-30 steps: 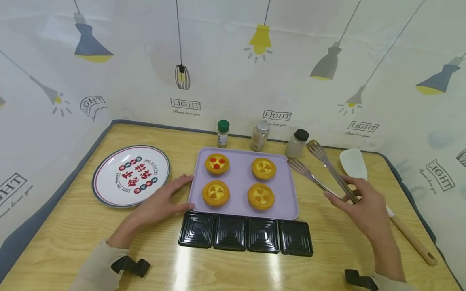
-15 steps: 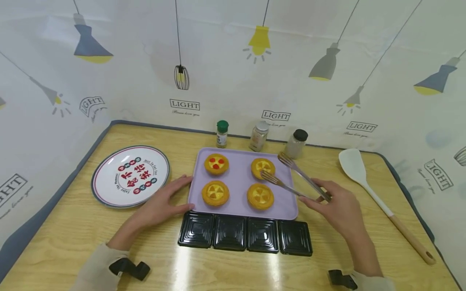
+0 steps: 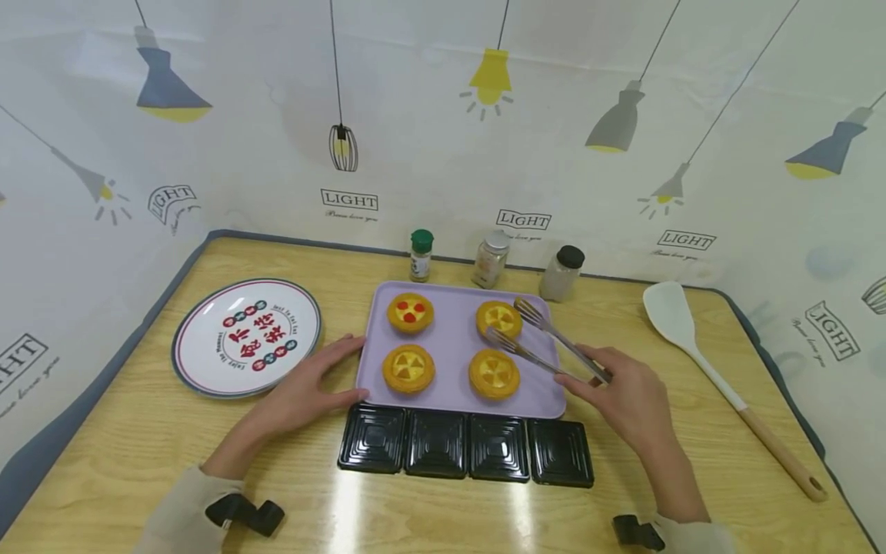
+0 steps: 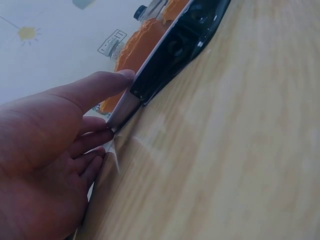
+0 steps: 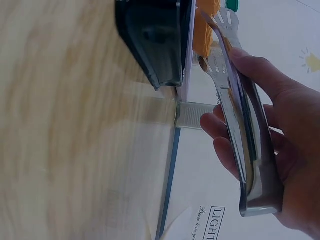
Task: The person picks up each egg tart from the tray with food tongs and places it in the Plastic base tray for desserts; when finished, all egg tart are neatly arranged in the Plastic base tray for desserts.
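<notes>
A lilac tray carries several egg tarts. Metal tongs are held in my right hand, the thumb on one arm and fingers on the other. Their spread tips lie about the far-right tart, one at its right side and one at its near edge; contact cannot be told. The far-left tart bears red spots. At the tray's left end rests my left hand, thumb against the near corner and fingers loosely extended along the side, as the left wrist view also shows.
Several black square plastic trays line the near side of the lilac tray. A white plate lies left. Behind stand a green-capped jar, a silver-capped jar and a black-capped jar. A white spatula lies right.
My right hand has moved left with the tongs, from the table beside the tray to the far-right tart. The gap between their tips has narrowed. My left hand stays at the tray.
</notes>
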A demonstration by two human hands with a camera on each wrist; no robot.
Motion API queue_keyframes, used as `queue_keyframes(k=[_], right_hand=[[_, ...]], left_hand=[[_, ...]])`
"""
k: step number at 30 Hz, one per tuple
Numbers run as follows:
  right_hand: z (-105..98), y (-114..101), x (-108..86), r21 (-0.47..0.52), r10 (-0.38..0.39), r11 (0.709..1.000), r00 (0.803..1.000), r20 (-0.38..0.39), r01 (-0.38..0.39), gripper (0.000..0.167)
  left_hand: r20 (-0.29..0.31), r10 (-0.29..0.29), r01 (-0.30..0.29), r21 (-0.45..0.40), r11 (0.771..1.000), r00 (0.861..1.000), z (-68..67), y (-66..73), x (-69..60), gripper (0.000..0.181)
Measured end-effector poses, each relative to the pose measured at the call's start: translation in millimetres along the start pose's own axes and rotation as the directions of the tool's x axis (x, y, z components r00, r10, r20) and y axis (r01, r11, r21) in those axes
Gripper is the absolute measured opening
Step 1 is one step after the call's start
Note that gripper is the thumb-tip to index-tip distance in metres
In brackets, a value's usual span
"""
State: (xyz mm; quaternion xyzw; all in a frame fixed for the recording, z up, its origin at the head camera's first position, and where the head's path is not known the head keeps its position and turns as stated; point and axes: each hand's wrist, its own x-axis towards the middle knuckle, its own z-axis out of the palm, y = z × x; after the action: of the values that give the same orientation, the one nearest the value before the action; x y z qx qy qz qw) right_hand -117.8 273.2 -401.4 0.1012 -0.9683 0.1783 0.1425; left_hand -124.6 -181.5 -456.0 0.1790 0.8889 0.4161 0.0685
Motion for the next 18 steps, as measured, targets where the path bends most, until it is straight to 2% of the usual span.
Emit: queue_keyframes(k=[12, 18], right_hand=[[1.1, 0.1, 0.5, 0.006, -0.011, 1.000, 1.000, -0.020, 0.011, 0.055], [-1.8, 1.4, 0.8, 0.040, -0.027, 0.999, 0.997, -0.073, 0.030, 0.049]], left_hand=[[-0.005, -0.003, 0.003, 0.004, 1.000, 1.000, 1.7, -1.4, -0.9, 0.083], [-0.009, 0.001, -0.001, 0.008, 1.000, 1.000, 0.2, 0.8, 0.0, 0.083]])
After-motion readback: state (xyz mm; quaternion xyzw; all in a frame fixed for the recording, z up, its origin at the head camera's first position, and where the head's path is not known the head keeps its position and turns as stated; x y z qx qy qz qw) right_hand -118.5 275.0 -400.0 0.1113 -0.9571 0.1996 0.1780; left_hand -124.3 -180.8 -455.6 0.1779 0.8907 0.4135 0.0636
